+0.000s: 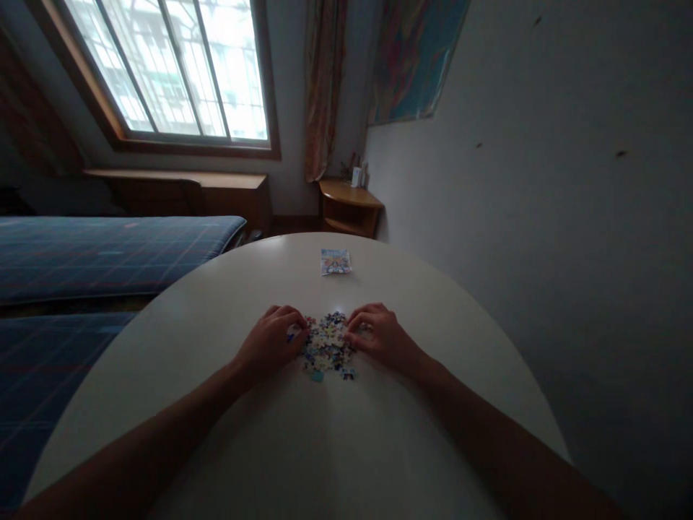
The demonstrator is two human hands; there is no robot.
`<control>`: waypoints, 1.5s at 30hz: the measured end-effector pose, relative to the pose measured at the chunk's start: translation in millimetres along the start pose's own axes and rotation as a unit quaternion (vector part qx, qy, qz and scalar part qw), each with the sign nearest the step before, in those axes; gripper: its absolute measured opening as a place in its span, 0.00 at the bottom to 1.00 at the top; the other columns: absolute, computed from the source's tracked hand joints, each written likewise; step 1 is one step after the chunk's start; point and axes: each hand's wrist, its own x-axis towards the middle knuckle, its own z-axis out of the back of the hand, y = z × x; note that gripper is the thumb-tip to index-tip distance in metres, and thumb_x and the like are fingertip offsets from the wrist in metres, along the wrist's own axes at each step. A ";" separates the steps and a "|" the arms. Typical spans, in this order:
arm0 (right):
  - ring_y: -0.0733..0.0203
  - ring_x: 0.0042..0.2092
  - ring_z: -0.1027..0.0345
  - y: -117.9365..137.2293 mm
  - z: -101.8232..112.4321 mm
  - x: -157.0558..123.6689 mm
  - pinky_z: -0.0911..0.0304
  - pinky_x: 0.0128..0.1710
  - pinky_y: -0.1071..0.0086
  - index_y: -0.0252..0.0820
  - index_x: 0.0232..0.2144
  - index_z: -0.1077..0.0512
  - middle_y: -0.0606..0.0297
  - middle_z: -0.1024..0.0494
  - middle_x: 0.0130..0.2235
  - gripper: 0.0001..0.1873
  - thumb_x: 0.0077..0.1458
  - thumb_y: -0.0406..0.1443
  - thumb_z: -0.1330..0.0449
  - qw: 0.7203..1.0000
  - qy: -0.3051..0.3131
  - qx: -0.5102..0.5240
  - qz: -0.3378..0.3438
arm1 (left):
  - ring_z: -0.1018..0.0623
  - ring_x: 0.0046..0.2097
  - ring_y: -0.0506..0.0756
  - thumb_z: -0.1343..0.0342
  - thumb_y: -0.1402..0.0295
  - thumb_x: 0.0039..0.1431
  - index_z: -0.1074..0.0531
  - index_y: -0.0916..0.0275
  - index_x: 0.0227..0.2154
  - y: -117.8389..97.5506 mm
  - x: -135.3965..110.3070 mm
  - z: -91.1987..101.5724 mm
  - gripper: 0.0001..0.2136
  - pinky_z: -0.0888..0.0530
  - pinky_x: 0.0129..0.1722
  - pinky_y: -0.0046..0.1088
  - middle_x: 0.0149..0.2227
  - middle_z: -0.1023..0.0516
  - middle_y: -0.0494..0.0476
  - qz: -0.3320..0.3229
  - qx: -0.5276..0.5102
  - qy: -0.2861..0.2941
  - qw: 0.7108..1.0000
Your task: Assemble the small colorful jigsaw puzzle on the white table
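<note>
A heap of small jigsaw puzzle pieces [328, 345], mixed in blue, white, yellow and red, lies on the white round table [336, 448]. At its left edge is my left hand [275, 336], thumb and forefinger curled toward each other at the pieces. My right hand [379, 336] mirrors it on the right edge, its thumb and fingertips drawn together there. Whatever lies between either hand's fingertips is too small to make out. Two pieces sit just in front of the heap: a light blue puzzle piece [317, 376] and a dark-and-white puzzle piece [347, 374].
Beyond the heap lies a small printed packet [336, 261]. A bed with a blue plaid cover [108, 249] stands left of the table. A wooden corner shelf [351, 198] is past the far edge, and a white wall [514, 217] runs along the right.
</note>
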 end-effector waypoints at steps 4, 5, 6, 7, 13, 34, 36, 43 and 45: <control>0.55 0.48 0.32 1.0 2.4 -1.3 0.49 0.51 0.58 0.45 0.30 0.24 0.65 0.21 0.41 0.05 0.51 0.35 0.31 0.996 -0.027 -0.074 0.039 | 0.27 0.48 0.60 0.43 0.63 0.61 0.22 0.57 0.42 -7.2 -2.9 -1.7 0.09 0.29 0.51 0.41 0.44 0.23 0.57 -0.035 -0.004 0.008 0.999; 0.55 0.48 0.32 1.3 2.7 -1.9 0.50 0.51 0.57 0.45 0.30 0.24 0.65 0.21 0.41 0.05 0.51 0.35 0.30 0.995 -0.024 -0.086 0.046 | 0.28 0.49 0.60 0.42 0.62 0.62 0.22 0.56 0.42 -9.5 -3.6 -2.3 0.09 0.29 0.51 0.41 0.45 0.23 0.56 -0.042 -0.004 0.015 0.999; 0.54 0.49 0.32 1.7 2.9 -2.5 0.50 0.51 0.57 0.45 0.29 0.24 0.65 0.21 0.41 0.05 0.51 0.35 0.30 0.994 -0.017 -0.095 0.050 | 0.28 0.49 0.60 0.42 0.62 0.62 0.22 0.54 0.41 -11.4 -4.3 -3.0 0.08 0.30 0.52 0.41 0.46 0.23 0.56 -0.047 -0.002 0.022 0.999; 0.54 0.49 0.32 2.0 3.0 -3.1 0.51 0.52 0.56 0.45 0.29 0.24 0.65 0.21 0.42 0.05 0.50 0.35 0.30 0.994 -0.009 -0.101 0.051 | 0.28 0.50 0.60 0.42 0.62 0.62 0.21 0.54 0.40 -12.9 -4.8 -3.7 0.07 0.30 0.52 0.42 0.46 0.24 0.55 -0.049 0.000 0.028 0.998; 0.54 0.50 0.33 4.4 -0.8 -4.2 0.50 0.52 0.56 0.48 0.37 0.22 0.63 0.22 0.44 0.06 0.54 0.39 0.32 0.994 0.010 -0.095 0.050 | 0.28 0.49 0.59 0.41 0.67 0.59 0.23 0.56 0.35 -12.9 -3.6 -5.8 0.04 0.30 0.52 0.41 0.46 0.24 0.56 -0.048 -0.027 0.042 0.998; 0.56 0.46 0.31 4.4 -4.8 -1.8 0.51 0.50 0.57 0.51 0.35 0.20 0.64 0.20 0.40 0.03 0.55 0.38 0.33 0.991 -0.009 -0.117 0.068 | 0.25 0.46 0.58 0.39 0.72 0.57 0.22 0.57 0.31 -9.9 -0.4 -2.8 0.03 0.29 0.48 0.37 0.39 0.20 0.53 -0.052 -0.022 0.021 0.998; 0.56 0.45 0.31 4.8 -2.8 -2.6 0.52 0.51 0.56 0.51 0.36 0.19 0.64 0.20 0.40 0.04 0.57 0.38 0.34 0.989 0.007 -0.123 0.081 | 0.25 0.47 0.59 0.38 0.70 0.58 0.21 0.56 0.34 -11.9 -0.9 -3.5 0.03 0.29 0.49 0.39 0.41 0.20 0.54 -0.059 -0.022 0.025 0.998; 0.56 0.46 0.32 8.2 10.5 -6.2 0.49 0.51 0.57 0.53 0.44 0.21 0.63 0.21 0.43 0.11 0.57 0.38 0.36 0.984 0.070 -0.111 0.117 | 0.27 0.49 0.59 0.41 0.68 0.62 0.21 0.51 0.42 -16.6 -3.1 -6.9 0.08 0.30 0.52 0.41 0.45 0.22 0.54 -0.083 -0.022 0.068 0.994; 0.56 0.47 0.32 9.3 13.9 -7.9 0.47 0.51 0.58 0.54 0.44 0.21 0.64 0.22 0.45 0.13 0.56 0.37 0.35 0.982 0.094 -0.090 0.135 | 0.27 0.49 0.59 0.41 0.67 0.62 0.20 0.52 0.40 -15.3 -3.0 -7.5 0.06 0.29 0.51 0.40 0.45 0.22 0.54 -0.082 -0.020 0.064 0.994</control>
